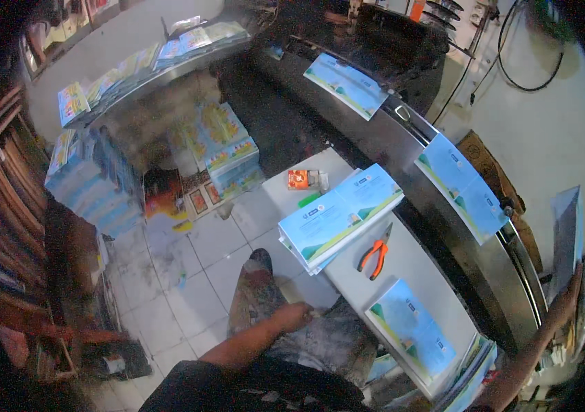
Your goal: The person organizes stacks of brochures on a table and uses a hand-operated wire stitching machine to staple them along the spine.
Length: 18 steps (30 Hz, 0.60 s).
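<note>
My left hand [296, 317] is closed above my lap; whatever is in its fingers is too small to make out. Far to the right, my right hand [572, 280] grips the lower end of a blue printed booklet [567, 223], which stands nearly upright and is seen almost edge-on. Two open printed sheets, a farther one [347, 84] and a nearer one [462, 187], lie draped along a long dark metal rail [491, 275]. A thick stack of the same blue sheets [342, 213] rests on the white table [347, 281] between my lap and the rail.
Orange-handled pliers [375, 257] and a smaller stack of sheets [412, 329] lie on the table, with a small orange box [299, 180] at its far end. Tall booklet stacks [93, 185] stand on the tiled floor. More booklets [182, 44] line a far ledge.
</note>
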{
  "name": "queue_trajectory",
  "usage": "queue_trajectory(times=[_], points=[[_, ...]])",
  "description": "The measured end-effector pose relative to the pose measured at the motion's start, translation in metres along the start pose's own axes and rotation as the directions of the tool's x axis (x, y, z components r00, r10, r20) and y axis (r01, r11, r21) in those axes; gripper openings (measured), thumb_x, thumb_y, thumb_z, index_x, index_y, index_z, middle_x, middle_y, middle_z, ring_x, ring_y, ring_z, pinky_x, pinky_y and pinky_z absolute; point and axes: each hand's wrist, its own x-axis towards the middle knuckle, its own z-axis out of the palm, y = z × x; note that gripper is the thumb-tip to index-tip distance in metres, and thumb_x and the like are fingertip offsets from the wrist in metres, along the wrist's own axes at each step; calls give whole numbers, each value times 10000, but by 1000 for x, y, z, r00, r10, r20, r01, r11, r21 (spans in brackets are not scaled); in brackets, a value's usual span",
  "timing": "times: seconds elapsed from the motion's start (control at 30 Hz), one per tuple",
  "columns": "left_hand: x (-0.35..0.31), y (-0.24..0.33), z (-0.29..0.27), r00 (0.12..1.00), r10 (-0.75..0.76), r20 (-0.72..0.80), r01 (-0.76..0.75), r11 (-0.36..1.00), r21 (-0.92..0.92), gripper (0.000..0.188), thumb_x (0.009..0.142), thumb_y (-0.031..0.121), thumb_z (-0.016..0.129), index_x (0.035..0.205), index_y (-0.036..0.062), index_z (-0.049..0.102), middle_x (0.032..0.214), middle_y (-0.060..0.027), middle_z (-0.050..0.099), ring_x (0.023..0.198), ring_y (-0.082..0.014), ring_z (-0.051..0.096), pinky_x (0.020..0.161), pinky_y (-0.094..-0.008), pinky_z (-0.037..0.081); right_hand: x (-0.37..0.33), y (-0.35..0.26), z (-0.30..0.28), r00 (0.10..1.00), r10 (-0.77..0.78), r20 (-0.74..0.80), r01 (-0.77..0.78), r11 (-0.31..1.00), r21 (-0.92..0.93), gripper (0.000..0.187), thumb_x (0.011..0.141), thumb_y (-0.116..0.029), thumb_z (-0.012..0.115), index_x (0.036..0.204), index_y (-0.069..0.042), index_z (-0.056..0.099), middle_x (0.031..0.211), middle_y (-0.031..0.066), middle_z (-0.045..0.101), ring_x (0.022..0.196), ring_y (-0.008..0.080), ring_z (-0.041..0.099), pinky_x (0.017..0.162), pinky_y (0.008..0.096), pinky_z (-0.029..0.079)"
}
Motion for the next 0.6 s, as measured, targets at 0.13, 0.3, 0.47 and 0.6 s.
queue_trajectory(times=[0.13,0.3,0.47,0.6], points=[[-6,-54,31,984,175,-21,-174,984,40,341,881,251,577,1136,29,623,1133,-165,622,1066,-358,583,925,-443,471,-75,-52,43,860,111,498,-193,974,116,356,914,-79,461,1251,-79,576,1213,167,614,1071,290,615,924,370,479],[16,-3,9,990,27,138,-29,1000,12,348,906,243,548,1194,54,596,1178,-184,602,1058,-358,589,910,-443,474,-115,-138,-51,605,163,779,-232,973,-24,308,909,-103,473,1187,-89,605,1168,161,631,1027,304,627,906,391,493],[-22,9,-33,986,-31,165,21,998,62,529,866,476,592,1232,95,588,1178,-168,629,997,-306,647,864,-404,511,-164,-207,-41,468,-15,883,-294,940,172,314,885,-115,494,1177,-111,612,1222,157,601,1098,304,589,960,414,465],[-38,9,-38,964,195,-182,-229,955,-187,292,868,277,645,1046,49,677,990,-141,698,928,-275,674,862,-381,514,-233,-235,-8,539,-354,764,-24,901,434,408,889,-188,503,1288,-108,532,1356,168,494,1229,350,482,1032,437,406]])
